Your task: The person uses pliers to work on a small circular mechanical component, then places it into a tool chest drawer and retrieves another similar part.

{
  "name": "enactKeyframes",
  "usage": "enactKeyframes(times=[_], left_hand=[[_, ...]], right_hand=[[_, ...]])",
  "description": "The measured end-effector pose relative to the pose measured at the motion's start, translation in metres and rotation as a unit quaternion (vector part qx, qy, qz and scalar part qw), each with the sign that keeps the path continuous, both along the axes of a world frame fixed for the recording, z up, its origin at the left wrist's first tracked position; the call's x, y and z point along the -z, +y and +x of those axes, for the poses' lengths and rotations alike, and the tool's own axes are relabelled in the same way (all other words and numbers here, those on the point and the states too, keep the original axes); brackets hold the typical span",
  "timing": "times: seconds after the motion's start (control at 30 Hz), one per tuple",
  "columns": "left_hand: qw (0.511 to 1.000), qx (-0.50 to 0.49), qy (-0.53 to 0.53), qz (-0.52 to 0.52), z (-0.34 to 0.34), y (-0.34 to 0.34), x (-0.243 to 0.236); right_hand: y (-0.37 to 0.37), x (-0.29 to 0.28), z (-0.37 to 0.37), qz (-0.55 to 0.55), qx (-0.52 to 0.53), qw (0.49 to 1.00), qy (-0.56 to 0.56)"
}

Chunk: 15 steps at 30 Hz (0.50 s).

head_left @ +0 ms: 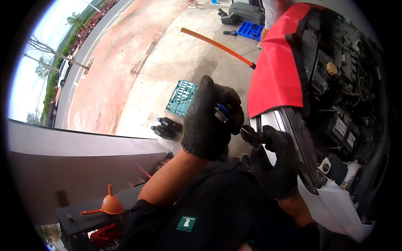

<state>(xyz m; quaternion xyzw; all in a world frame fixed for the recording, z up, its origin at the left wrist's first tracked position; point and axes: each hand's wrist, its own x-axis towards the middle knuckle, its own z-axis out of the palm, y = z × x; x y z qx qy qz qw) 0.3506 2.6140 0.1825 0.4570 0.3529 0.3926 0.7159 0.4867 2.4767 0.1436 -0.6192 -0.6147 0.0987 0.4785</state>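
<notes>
Your left hand (203, 125), in a dark work glove, is closed around a blue-and-metal piece (223, 112), which sits by your curled fingers on the side facing your right hand (278, 163). That right hand, also gloved, is just beside the left and nearer your body, its fingertips bunched together. A thin pale sliver (244, 130) shows at their tip; it is too small to identify, and you cannot tell whether the fingers pinch it.

To the right of your right hand is the open engine bay (312, 85), with a battery (341, 131) in it. A red cover (276, 79) drapes over the car's edge beyond both hands. Past your left hand, an open green tool case (182, 98) lies on the ground, with two dark bottles (171, 124) to the left of that hand. Behind your left forearm, an orange funnel (112, 205) rests on a dark cabinet (69, 217).
</notes>
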Motion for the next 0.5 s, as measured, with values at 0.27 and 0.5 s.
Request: enactKeyframes(times=[0.27,0.5], left_hand=[[0.993,-0.005,0.008,0.116,-0.002,-0.004,-0.016],[0.928,-0.005,0.075,0.365,-0.013,-0.001,-0.004]], right_hand=[[-0.005,-0.007,0.004,0.039,0.048,0.99,-0.129],[-0.003,-0.016,0.004,0.047,0.024,0.992,-0.119]])
